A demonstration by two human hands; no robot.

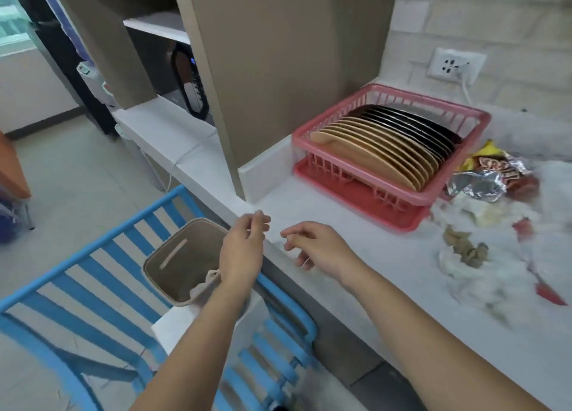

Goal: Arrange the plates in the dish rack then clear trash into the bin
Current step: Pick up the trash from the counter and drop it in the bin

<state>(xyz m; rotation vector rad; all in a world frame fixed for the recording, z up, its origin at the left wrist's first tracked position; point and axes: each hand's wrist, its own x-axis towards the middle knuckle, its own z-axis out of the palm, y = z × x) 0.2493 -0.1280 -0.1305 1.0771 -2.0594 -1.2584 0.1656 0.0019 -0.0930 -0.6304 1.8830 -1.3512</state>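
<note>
- Plates [383, 146] fill the pink dish rack [312, 138] at two o'clock, tan ones in front and black ones behind, all on edge in a row, so the first half of the task looks done.
- Bin [182, 262], the beige one at nine o'clock, stands on a blue slatted chair [77, 280] just beside the counter edge, handy for dropping trash; a crumpled white scrap already lies inside.
- Left hand [244, 249] hovers above the bin rim, fingers loosely curled, holding nothing.
- Right hand [315, 248] hangs over the counter [387, 286] edge, fingers relaxed, likewise holding nothing.
- Trash remains at three o'clock: crumpled tissues [458, 262], then a foil snack wrapper [483, 175] beside the rack, probably the next pick.
</note>
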